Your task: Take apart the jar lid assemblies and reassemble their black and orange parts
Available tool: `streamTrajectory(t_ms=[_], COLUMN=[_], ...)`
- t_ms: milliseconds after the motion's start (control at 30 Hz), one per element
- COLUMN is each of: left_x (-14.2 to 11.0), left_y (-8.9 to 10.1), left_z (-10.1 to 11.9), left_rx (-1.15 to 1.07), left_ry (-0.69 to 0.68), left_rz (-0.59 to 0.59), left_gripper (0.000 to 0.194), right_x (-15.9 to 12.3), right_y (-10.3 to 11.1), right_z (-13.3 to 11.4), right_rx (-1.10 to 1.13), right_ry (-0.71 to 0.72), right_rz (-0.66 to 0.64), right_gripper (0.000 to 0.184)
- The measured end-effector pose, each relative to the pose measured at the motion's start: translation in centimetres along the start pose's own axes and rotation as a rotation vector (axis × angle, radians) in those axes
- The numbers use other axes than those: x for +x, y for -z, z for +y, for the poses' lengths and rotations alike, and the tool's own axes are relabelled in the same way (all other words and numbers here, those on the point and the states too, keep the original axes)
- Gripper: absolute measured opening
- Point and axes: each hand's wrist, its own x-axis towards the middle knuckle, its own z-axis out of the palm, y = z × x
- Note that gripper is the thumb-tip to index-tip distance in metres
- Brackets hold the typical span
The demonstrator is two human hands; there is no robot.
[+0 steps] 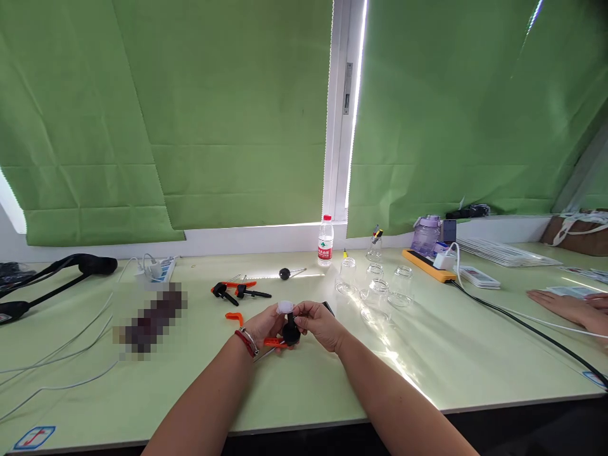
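Note:
Near the front of the table, my left hand (265, 328) is closed around a black-and-orange tool (291, 334) with a round black end and a thin metal rod. A translucent whitish round piece (285, 307) sits at the tool's top, between my hands. The fingers of my right hand (317, 322) pinch the tool's black upper part from the right. Just left of my left hand lies a loose orange piece (234, 316). Farther back rest similar black-and-orange tools (240, 290) and a black round piece with a metal rod (285, 273). My fingers hide part of the held tool.
Several clear glasses (378, 294) stand to the right, behind my right hand. A water bottle (325, 242) is at the back. An orange power strip (427, 265) and black cable (522, 324) lie farther right, near another person's hands (565, 307). White cables (61, 351) cross the left side.

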Motion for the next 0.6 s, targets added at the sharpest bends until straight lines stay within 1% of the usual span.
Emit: streamTrajectory(t_ms=[167, 300, 433, 600], left_x=[0.32, 0.63, 0.52, 0.47], left_y=[0.30, 0.40, 0.30, 0.42], left_z=[-0.21, -0.15, -0.01, -0.11], left_rx=[-0.002, 0.010, 0.019, 0.019], left_ry=[-0.016, 0.003, -0.005, 0.002], left_rz=[-0.029, -0.033, -0.058, -0.055], left_gripper=[0.044, 0.047, 0.048, 0.050], right_x=[-0.12, -0.14, -0.04, 0.04], right_y=[-0.10, -0.05, 0.02, 0.05], right_z=[-0.24, -0.08, 0.09, -0.02], right_rx=[0.002, -0.004, -0.007, 0.000], right_ry=[-0.008, -0.012, -0.002, -0.001], right_rz=[-0.003, -0.002, -0.007, -0.012], right_gripper=[0.035, 0.035, 0.034, 0.034])
